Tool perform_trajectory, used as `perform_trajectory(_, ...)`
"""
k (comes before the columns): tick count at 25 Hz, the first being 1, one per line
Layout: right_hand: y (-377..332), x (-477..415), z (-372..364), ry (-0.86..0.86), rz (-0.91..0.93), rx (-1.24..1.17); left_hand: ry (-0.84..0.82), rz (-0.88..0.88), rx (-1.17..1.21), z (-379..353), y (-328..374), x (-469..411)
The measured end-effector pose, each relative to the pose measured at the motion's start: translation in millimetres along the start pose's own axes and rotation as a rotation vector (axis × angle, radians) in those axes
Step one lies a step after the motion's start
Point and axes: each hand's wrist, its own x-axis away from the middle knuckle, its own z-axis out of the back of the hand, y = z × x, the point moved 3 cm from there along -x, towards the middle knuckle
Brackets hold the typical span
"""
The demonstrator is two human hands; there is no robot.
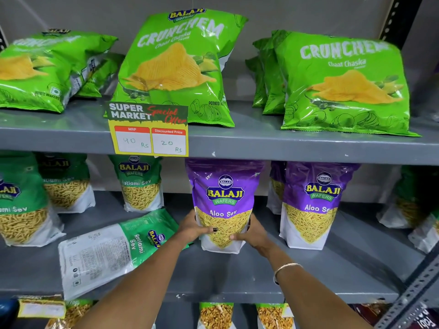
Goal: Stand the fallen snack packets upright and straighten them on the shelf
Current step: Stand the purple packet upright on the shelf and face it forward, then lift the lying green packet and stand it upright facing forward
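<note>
A purple Aloo Sev packet [224, 186] stands upright on the middle shelf [237, 281]. My left hand [193, 226] grips its lower left side and my right hand [253, 231] grips its lower right side. Left of my hands, a green Ratlami Sev packet [114, 250] lies flat on its front, back label up, top end pointing right. A second purple Aloo Sev packet [313, 205] stands upright to the right, with another partly hidden behind it.
Green Ratlami Sev packets [140, 184] stand at the shelf's left and back. Green Crunchem chip bags [175, 67] lean on the upper shelf above a price tag [149, 134]. More packets fill the lower shelf. A perforated metal upright [413, 290] frames the right.
</note>
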Motion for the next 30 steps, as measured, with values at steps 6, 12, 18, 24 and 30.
perform_trajectory(6, -0.1, -7.7, 3.8, -0.129, -0.084, 0.097, -0.049, 0.034, -0.097, 5.1, 2.2, 7.4)
perform_trajectory(12, -21.6, 7.6, -12.0, -0.478, -0.815, 0.336, 0.043, -0.004, -0.490, 99.4, 2.3, 17.1)
perform_trajectory(18, -26.1, 0.0, -166.8, -0.375, -0.760, 0.006, -0.236, 0.187, -0.388, 251.7, -59.1, 15.6)
perform_trajectory(24, -15.9, 15.1, -251.5, 0.275, -0.549, -0.649, -0.566, 0.514, -0.162, 288.7, -100.1, 25.6)
perform_trajectory(30, -57.8, 20.4, -241.9, 0.505, -0.403, -0.609, -0.613, 0.304, -0.246, 295.4, -91.4, 35.8)
